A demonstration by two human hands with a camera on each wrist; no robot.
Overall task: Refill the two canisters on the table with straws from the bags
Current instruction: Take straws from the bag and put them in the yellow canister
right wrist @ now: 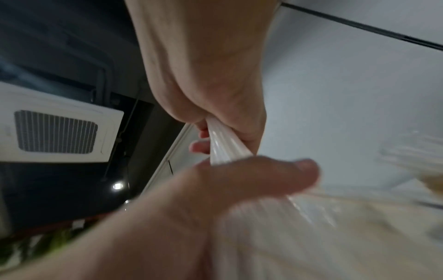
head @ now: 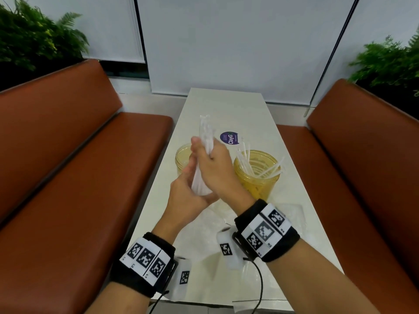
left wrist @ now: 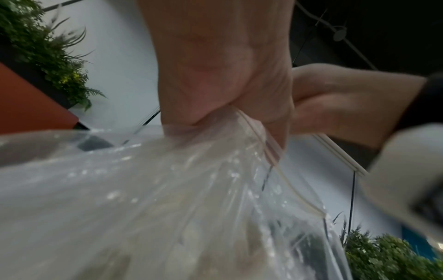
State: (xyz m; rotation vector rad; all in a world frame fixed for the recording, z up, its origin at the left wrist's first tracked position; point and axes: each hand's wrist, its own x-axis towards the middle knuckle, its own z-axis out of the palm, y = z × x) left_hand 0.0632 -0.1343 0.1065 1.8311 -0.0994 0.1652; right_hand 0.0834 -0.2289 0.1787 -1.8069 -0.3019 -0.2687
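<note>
Above the white table (head: 226, 105), both hands hold a bundle of white straws (head: 205, 134) that is partly inside a clear plastic bag (left wrist: 191, 189). My left hand (head: 188, 193) grips the bag round the bundle's lower end. My right hand (head: 215, 164) is closed round the straws (right wrist: 225, 144) higher up, and their tips stick out above it. Behind the hands stands a yellow canister (head: 181, 159), mostly hidden. To the right, a second yellow canister (head: 256, 177) holds several straws.
A crumpled clear bag (head: 292, 214) lies on the table under my right wrist. A purple sticker (head: 229, 138) is on the tabletop beyond the canisters. Orange benches (head: 68, 166) run along both sides, and plants (head: 34, 37) stand behind them.
</note>
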